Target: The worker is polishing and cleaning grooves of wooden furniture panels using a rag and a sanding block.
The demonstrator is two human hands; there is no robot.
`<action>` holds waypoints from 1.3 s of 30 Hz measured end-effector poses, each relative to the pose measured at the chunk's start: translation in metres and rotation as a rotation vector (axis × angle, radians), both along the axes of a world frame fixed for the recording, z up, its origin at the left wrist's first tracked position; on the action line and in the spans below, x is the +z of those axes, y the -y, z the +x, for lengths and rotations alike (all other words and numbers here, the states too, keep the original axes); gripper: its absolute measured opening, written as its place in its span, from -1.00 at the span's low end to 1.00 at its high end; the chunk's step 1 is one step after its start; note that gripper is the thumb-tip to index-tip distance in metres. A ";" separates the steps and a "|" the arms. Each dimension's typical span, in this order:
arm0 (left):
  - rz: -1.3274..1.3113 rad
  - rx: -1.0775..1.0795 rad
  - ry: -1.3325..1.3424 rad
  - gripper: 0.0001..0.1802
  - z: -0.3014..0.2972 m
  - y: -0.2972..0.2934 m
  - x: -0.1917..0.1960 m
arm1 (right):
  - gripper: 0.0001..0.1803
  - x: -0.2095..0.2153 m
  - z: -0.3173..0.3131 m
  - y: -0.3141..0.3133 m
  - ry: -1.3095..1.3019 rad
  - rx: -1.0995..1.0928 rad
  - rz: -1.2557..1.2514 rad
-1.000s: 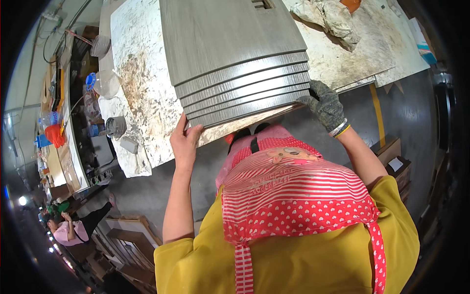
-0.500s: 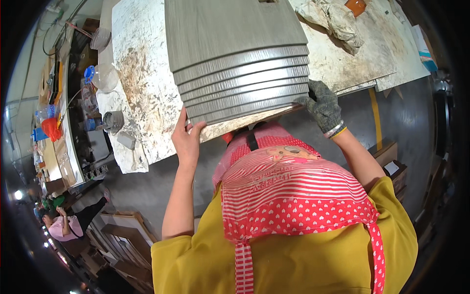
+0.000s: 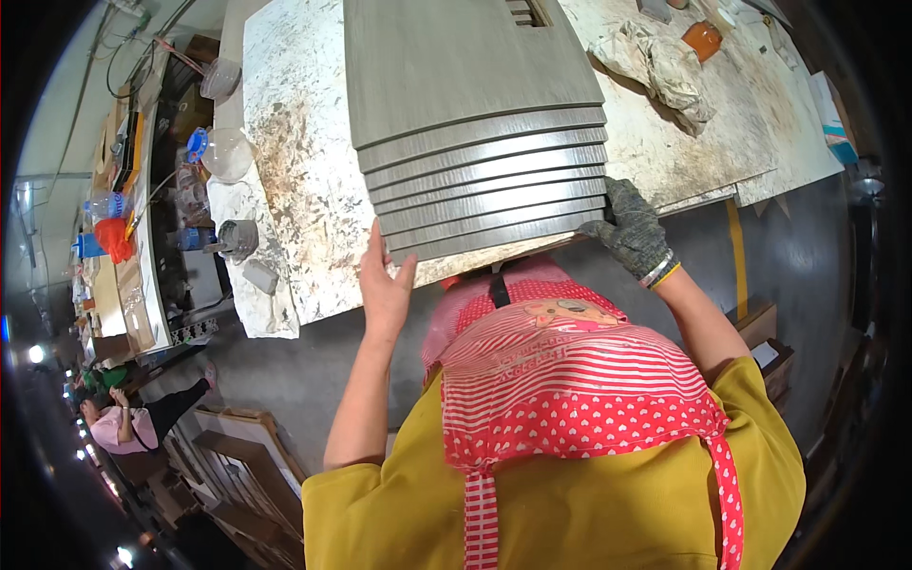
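Note:
A stack of several grey wood-grain panels [image 3: 465, 71] lies fanned in steps on the worktable, and the top panel has a slotted cut-out at its far end. My bare left hand [image 3: 388, 296] is at the stack's near left corner. Its index finger lies along the side and its thumb is at the front edge. At the near right corner, my right hand [image 3: 635, 236], in a dark grey knitted glove, holds the edge with its fingertips. Some fingers of both hands are partly hidden by the panels or turned away.
The stained white worktable [image 3: 294, 171] carries a crumpled cloth [image 3: 655, 71] and an orange container [image 3: 703, 40] on the right. On the left are a clear jug [image 3: 226, 154], a grey cup [image 3: 237, 237] and a small grey block [image 3: 259, 276]. Another person [image 3: 128, 427] is far left.
The stack sits slightly lower and further right in view, showing more of the cut-out. Surroundings shift likewise. Both hands stay at the stack's near corners.

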State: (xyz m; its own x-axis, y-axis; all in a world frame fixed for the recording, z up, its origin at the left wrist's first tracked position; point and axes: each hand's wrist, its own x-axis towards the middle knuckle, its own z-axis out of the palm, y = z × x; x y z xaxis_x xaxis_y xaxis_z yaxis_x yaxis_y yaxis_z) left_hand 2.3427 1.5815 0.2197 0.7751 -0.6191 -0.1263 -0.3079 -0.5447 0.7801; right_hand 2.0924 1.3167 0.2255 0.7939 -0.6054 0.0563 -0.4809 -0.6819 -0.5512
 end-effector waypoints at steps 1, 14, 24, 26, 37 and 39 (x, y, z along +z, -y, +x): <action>0.028 -0.001 0.005 -0.19 -0.005 0.002 0.001 | -0.24 -0.001 -0.002 0.003 0.025 0.022 -0.074; -0.355 0.077 -0.260 -0.41 0.025 0.052 0.038 | -0.47 0.016 0.024 0.117 0.660 -0.246 1.047; -0.465 0.075 -0.148 -0.39 0.025 0.100 0.017 | -0.55 -0.022 0.083 0.115 0.184 -0.096 -0.142; -0.498 0.141 -0.038 -0.37 0.019 0.105 0.014 | -0.58 -0.026 0.084 0.115 0.201 -0.033 -0.340; -0.320 0.006 -0.100 -0.51 0.028 -0.015 0.007 | -0.44 0.057 0.110 0.036 0.601 -0.228 -0.049; -0.324 0.168 -0.147 -0.64 0.055 -0.068 0.025 | -0.48 0.089 0.155 -0.036 0.565 0.078 0.256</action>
